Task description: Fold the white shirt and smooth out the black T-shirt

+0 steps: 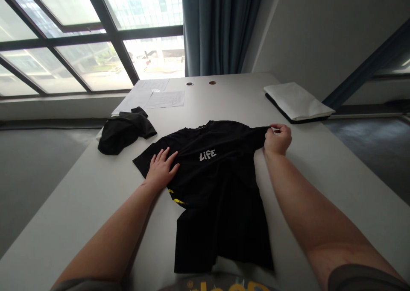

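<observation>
A black T-shirt (230, 180) lies spread on the white table, its collar toward the far side and its lower hem near me. White lettering shows on its chest, and a bit of yellow print peeks out at the left side, where the cloth is folded over. My left hand (161, 169) rests flat on the shirt near the left sleeve, fingers spread. At the end of the right sleeve, my right hand (278, 139) pinches the cloth between thumb and fingers and pulls the sleeve out sideways.
A crumpled dark garment (123, 130) lies at the table's left edge. Behind it are paper sheets (165, 98). Folded white and black cloths (297, 101) are stacked at the back right. The table (205, 107) ends near a window and blue curtain (221, 30).
</observation>
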Available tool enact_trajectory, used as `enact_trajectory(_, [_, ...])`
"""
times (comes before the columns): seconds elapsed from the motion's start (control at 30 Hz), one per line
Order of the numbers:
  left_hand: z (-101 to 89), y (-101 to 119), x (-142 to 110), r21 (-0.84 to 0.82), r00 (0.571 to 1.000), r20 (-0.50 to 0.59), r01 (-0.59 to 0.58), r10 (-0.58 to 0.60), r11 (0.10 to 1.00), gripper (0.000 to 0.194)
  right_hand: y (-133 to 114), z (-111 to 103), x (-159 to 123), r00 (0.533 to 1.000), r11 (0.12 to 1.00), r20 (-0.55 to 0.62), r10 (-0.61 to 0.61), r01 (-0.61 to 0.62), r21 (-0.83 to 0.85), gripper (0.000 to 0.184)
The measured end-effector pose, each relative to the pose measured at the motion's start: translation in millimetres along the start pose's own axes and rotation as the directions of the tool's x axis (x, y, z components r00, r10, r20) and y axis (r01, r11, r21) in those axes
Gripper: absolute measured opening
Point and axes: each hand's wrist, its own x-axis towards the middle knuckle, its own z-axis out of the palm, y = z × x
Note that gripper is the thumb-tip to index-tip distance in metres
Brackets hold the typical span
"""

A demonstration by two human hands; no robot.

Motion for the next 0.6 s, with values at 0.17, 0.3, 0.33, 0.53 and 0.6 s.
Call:
enact_trajectory(0.17, [-2.8,2,0,0.006,1.000,0.018,0.007,-0.007,1.000,0.057,-2,2,-4,0.981,0.995,0.195,0.003,0.016,-0.097,0.028])
enact_trajectory(0.3, [-2.7,2,0,0.009,1.000,0.018,0.006,-0.006,1.000,0.057,-6,4,-10,0.937,0.971,0.349,-0.005,0.088,-0.221,0.045])
enact_trajectory(0.33, [-2.3,2,0,0.009,1.000,0.015,0.002,-0.003,1.000,0.057,-7,4,-11,0.935,0.959,0.355,-0.014,0.113,-0.261,0.050])
enact_trajectory(0.53, [0.1,0,0,0.012,1.000,0.019,-0.004,0.004,1.000,0.057,-14,3,-15,0.901,0.932,0.432,-0.018,0.172,-0.319,0.055])
enact_trajectory(0.6, [0.1,0,0,0.012,1.000,0.018,-0.002,0.002,1.000,0.057,-14,3,-14,0.850,0.955,0.515,-0.115,0.238,-0.179,0.057])
